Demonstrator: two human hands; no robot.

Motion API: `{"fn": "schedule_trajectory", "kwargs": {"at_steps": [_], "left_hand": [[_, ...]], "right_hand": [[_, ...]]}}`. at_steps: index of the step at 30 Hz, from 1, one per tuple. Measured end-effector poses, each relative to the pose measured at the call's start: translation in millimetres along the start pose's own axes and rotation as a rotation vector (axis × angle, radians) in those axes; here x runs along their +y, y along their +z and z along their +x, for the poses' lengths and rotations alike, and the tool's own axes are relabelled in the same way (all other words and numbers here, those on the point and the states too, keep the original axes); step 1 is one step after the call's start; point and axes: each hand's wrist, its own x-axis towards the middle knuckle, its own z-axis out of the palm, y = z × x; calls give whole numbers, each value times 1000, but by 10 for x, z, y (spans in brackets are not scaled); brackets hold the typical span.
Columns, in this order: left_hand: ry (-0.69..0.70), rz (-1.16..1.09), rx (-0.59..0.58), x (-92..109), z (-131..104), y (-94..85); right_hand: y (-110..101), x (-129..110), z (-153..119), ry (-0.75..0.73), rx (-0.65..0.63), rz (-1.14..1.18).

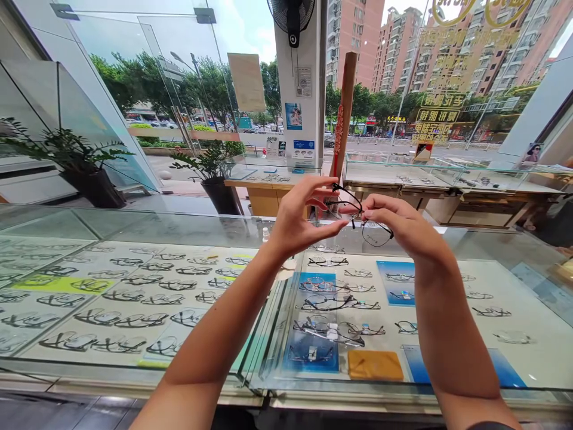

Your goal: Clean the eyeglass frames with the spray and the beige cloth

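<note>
Both my hands hold a pair of dark thin-rimmed eyeglasses [376, 235] in the air above the glass display counter. My right hand [398, 221] pinches the frame between thumb and fingertips near its middle, with one round lens hanging below the fingers. On the other side, my left hand [299, 212] curves around the far part of the eyeglasses. Its upper fingertips meet the dark frame, while the thumb stretches out below, close to a temple tip. Fingers partly cover the second lens and the temples.
Under the glass counter [277, 382] lie many eyeglasses in rows, blue cards [396, 269] and an orange-brown case [375, 365]. A small white bottle [265, 234] stands behind my left forearm. Farther back are another glass showcase [452, 170], potted plants [219, 170] and a wooden post [345, 107].
</note>
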Motion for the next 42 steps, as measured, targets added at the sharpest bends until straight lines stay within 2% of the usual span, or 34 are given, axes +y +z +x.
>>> {"fn": "schedule_trajectory", "kwargs": {"at_steps": [4, 9, 15, 21, 23, 26, 28, 31, 33, 36, 39, 42], "left_hand": [[6, -90, 8, -8, -6, 16], [-18, -166, 12, -25, -5, 27], [-39, -246, -24, -20, 3, 31], [-14, -180, -47, -51, 3, 47], [26, -39, 26, -36, 4, 52], [97, 250, 279, 48, -1, 62], [108, 347, 335, 136, -11, 78], [1, 257, 170, 257, -29, 119], [-143, 140, 70, 299, -42, 154], [-357, 19, -18, 298, -60, 201], [-479, -64, -17, 249, -72, 224], [-528, -101, 62, 176, -70, 210]], "right_hand": [[-27, 34, 12, 29, -31, 2], [-30, 62, 25, -43, 23, 24], [-57, 133, 62, -9, -41, 97], [-65, 165, 77, 25, -30, 143], [-48, 183, 92, 16, 11, 141], [-17, 236, 133, -2, 115, 125], [2, 274, 161, -14, 171, 112], [45, 298, 178, -50, 234, 50], [101, 284, 167, -85, 267, -25], [247, 231, 131, -141, 328, -178], [422, 171, 95, -214, 420, -344], [537, 110, 62, -268, 417, -468]]}}
